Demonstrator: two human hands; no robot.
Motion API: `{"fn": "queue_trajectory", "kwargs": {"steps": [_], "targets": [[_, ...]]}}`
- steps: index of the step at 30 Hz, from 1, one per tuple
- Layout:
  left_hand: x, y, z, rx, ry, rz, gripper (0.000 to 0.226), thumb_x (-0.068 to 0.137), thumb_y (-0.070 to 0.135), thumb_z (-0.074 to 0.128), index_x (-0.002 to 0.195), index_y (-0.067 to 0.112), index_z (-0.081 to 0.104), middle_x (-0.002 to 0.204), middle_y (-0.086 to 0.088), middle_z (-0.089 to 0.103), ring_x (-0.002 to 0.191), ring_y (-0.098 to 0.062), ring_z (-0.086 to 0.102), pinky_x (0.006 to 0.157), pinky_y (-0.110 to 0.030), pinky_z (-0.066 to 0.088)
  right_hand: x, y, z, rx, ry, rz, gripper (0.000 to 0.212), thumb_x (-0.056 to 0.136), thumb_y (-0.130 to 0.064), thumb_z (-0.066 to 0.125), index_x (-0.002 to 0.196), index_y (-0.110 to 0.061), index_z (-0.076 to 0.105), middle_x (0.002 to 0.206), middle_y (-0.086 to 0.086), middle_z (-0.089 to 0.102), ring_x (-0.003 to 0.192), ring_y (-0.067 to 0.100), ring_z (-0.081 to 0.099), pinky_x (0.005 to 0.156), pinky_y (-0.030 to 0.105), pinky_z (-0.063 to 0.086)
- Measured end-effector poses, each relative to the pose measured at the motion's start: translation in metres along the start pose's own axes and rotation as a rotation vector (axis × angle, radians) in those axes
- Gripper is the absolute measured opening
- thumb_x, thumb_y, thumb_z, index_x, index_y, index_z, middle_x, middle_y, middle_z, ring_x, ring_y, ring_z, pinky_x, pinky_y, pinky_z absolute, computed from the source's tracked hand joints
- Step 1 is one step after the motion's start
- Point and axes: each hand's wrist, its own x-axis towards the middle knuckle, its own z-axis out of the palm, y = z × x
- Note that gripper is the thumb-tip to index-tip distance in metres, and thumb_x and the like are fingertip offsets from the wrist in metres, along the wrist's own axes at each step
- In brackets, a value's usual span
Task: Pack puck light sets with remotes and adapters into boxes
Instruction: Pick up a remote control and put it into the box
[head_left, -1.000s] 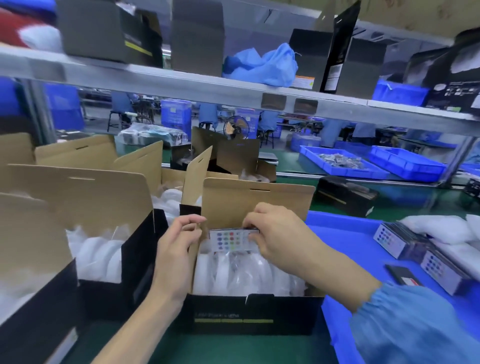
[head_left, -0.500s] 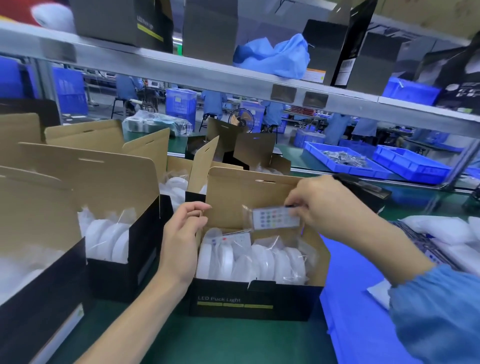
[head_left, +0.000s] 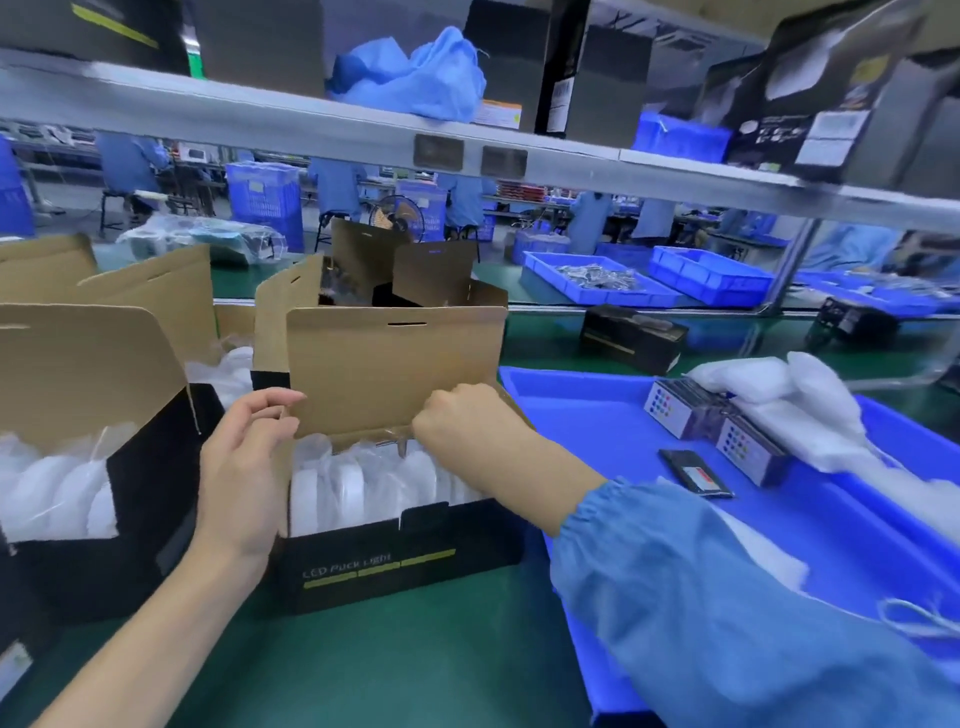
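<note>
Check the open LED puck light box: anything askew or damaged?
Nothing stands out. The black LED puck light box sits upright, brown lid flap raised, white bagged puck lights standing inside.

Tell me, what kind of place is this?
Most likely a factory packing line. An open LED Puck Light box full of bagged white lights sits on a green workbench, a blue tray holds remotes, and workers in blue coats sit at benches behind.
</note>
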Motion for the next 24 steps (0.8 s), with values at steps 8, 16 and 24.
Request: {"fn": "queue_trajectory", "kwargs": {"steps": [8, 16, 24], "targets": [[0.024, -0.018, -0.014, 0.07, -0.111, 0.003, 0.039, 0.091, 0.014, 0.049, 0.082, 0.044, 0.072, 0.102, 0.004, 0.061, 0.115, -0.028, 0.054, 0.111, -0.058, 0.036, -0.023, 0.053, -0.013, 0.533, 0.077, 0.051, 0.01, 0.09, -0.015, 0.062, 0.095, -0.016, 0.071, 0.097, 0.006, 0.064, 0.09, 0.026, 0.056, 0.084, 0.032, 0.044], [0.008, -0.019, -0.021, 0.044, -0.324, 0.016, 0.059, 0.077, 0.074, 0.058, 0.128, 0.046, 0.061, 0.138, 0.015, 0.059, 0.135, -0.01, 0.048, 0.116, -0.045, 0.029, -0.174, 0.127, 0.091, 0.469, -0.692, 0.64, 0.086, 0.076, -0.067, 0.065, 0.148, -0.039, 0.027, 0.139, 0.001, 0.048, 0.128, 0.025, 0.044, 0.093, 0.036, 0.04], [-0.006, -0.015, -0.015, 0.082, -0.375, 0.072, 0.065, 0.072, 0.076, 0.056, 0.135, 0.063, 0.044, 0.142, 0.039, 0.044, 0.13, 0.023, 0.034, 0.099, -0.013, 0.025, -0.182, 0.132, 0.091, 0.53, -0.264, 0.642, 0.041, 0.083, -0.027, 0.057, 0.122, -0.022, 0.044, 0.089, 0.003, 0.06, 0.08, 0.023, 0.053, 0.067, 0.035, 0.044]]}}
